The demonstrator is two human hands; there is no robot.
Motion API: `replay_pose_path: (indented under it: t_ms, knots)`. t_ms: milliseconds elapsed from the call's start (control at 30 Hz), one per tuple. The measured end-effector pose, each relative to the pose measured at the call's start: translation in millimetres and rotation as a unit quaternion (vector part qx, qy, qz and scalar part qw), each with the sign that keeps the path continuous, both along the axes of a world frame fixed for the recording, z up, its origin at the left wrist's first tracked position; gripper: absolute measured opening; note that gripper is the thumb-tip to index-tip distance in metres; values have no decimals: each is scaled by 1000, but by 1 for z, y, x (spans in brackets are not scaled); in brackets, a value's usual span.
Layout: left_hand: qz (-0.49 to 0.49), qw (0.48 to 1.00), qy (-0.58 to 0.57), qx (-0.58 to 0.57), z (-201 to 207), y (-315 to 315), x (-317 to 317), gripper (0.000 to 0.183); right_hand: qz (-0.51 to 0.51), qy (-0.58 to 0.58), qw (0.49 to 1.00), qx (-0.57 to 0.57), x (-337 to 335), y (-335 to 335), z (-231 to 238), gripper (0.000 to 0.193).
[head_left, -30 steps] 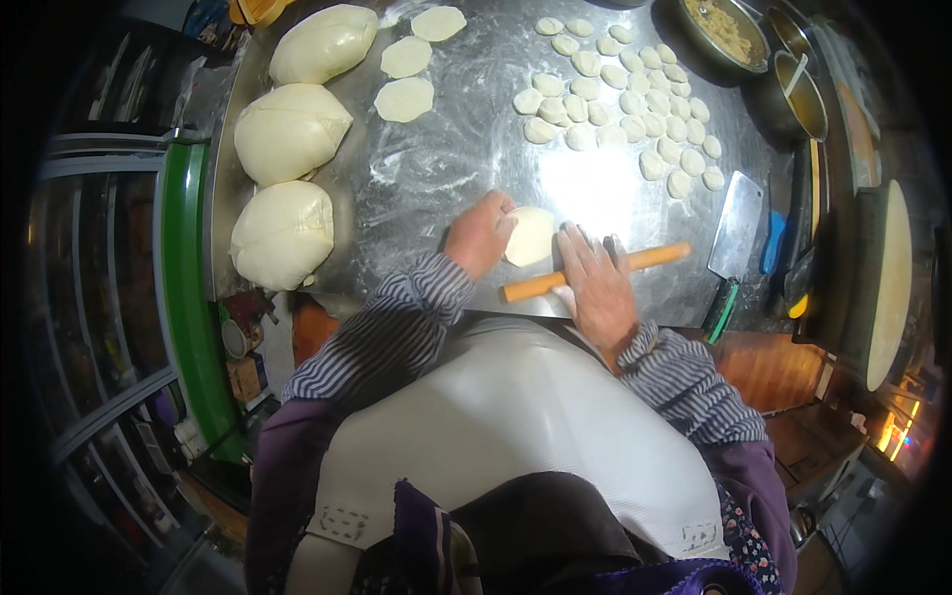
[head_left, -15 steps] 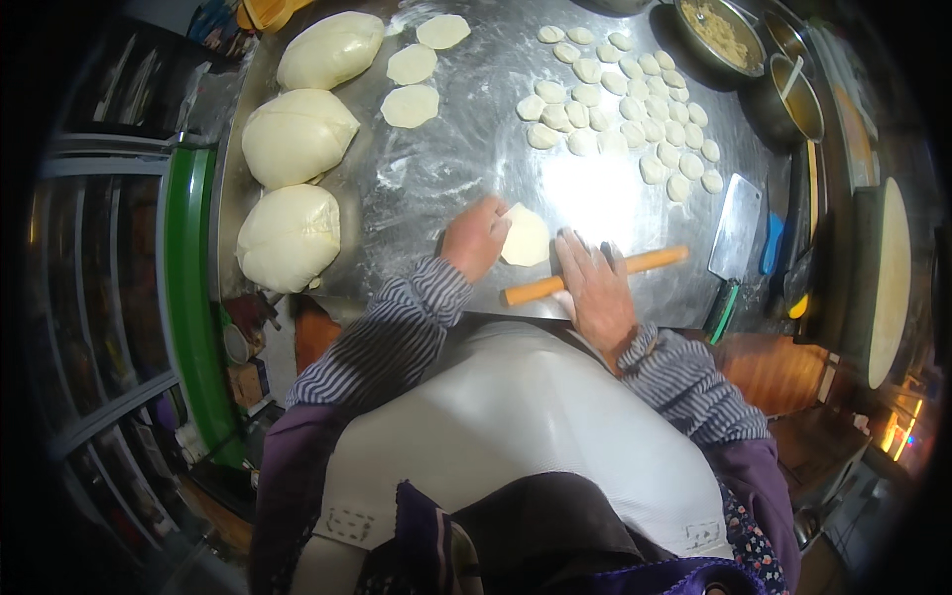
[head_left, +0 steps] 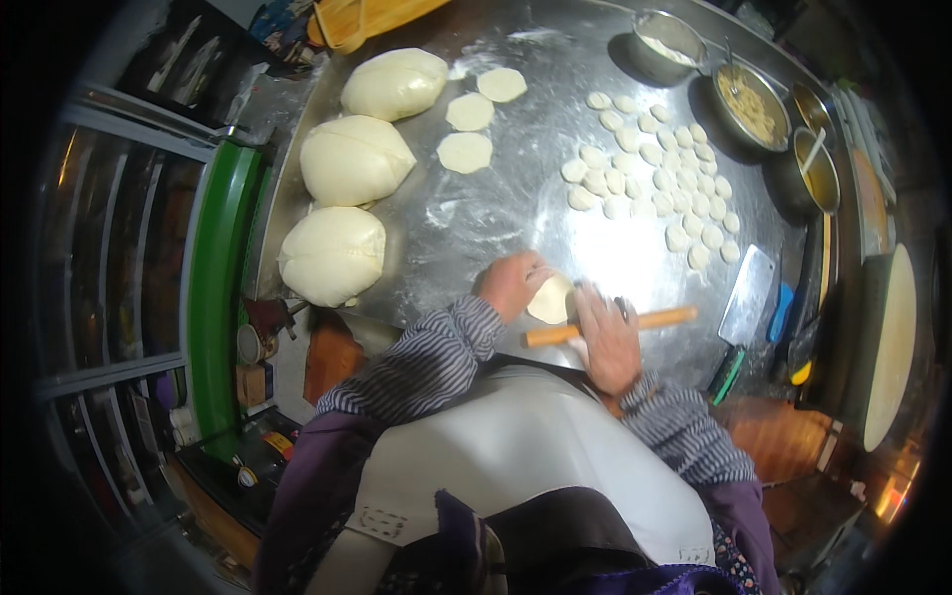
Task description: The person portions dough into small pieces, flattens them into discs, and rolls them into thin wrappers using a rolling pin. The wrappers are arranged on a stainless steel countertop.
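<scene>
My left hand (head_left: 514, 284) is closed, its curled fingertips at the upper left edge of a small thin dough round (head_left: 551, 300). To the right, my right hand (head_left: 608, 342) lies over a wooden rolling pin (head_left: 667, 318), fingers stretched past it and the thumb on its near side. The pin sits just below and right of the dough round. Three flattened dough rounds (head_left: 465, 153) lie farther off on the left. Several small dough discs (head_left: 662, 179) are grouped at the far right of the floured metal table (head_left: 446, 248).
Three big dough lumps (head_left: 333, 256) line the table's left side. A cleaver (head_left: 748, 297) with a green handle lies at the right, beside a blue-handled tool (head_left: 780, 313). At the far right stand a bowl of flour (head_left: 666, 50), a bowl of filling (head_left: 751, 107) and a pot (head_left: 817, 171).
The whole view has shifted, so the table's contents sit lower and farther right, and a flour bowl shows fully. My left fingers now reach over the dough round's upper edge. The pin remains under my right hand.
</scene>
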State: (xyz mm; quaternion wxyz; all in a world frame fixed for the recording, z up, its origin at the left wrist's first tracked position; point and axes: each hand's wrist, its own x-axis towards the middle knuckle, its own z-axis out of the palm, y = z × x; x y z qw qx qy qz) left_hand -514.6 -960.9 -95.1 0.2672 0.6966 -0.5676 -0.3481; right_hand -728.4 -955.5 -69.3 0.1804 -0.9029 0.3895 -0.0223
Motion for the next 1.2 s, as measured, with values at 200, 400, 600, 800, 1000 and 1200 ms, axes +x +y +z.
replay_pose_path:
  t_ms: [200,400,600,800,1000,1200]
  knots:
    - [48,989,74,-123,9,-9,56,16,60,-62,996,4,-37,3,-6,65]
    - [190,949,-212,-133,17,-36,148,42,21,-70,997,-20,-58,-7,-15,62]
    - [-8,917,-340,-207,0,-75,79,55,-2,-90,996,-26,-65,-12,-13,57]
    - [-169,931,-239,-218,-21,-141,9,42,-4,-104,994,-14,-64,-14,-10,53]
    - [-47,969,-182,-160,-25,-137,15,20,-21,-120,992,-19,-67,-13,-15,48]
    - [-67,986,-147,35,8,-74,62,24,-20,-170,985,-20,-70,-11,-17,39]
